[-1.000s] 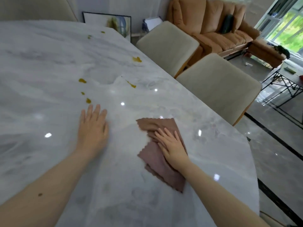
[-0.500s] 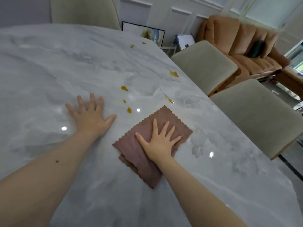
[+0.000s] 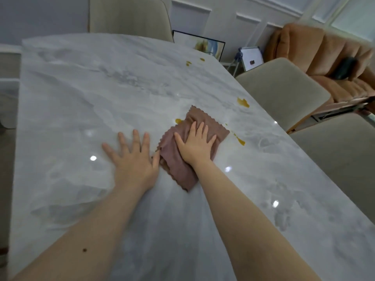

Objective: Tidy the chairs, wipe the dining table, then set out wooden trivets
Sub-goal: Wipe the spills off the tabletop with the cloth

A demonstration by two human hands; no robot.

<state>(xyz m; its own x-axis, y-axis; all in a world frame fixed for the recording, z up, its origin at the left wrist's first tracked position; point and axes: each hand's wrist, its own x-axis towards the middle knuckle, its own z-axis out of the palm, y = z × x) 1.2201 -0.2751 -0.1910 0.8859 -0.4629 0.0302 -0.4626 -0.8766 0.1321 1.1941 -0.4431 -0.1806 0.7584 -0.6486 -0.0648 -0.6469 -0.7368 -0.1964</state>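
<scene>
Your two bare forearms reached from the near edge across the grey-veined marble dining table, its polished top catching small ceiling-light glints. Your left hand lay flat on the bare stone, fingers spread and straight, its thumb just touching the side of the cloth. Your right hand pressed palm-down, fingers straight, on the folded mauve cloth with its zigzag hem, near the middle of the table toward the right edge. One yellow spill showed at the cloth's far-left side; another streak lay just right of it, a larger blot sat nearer the right edge, and two small spots marked the far right corner. Two beige upholstered chairs stood along the right edge and a third at the far end. Beyond them a framed picture leaned against the white panelled wall, beside a small whiteboard and an orange sofa.
</scene>
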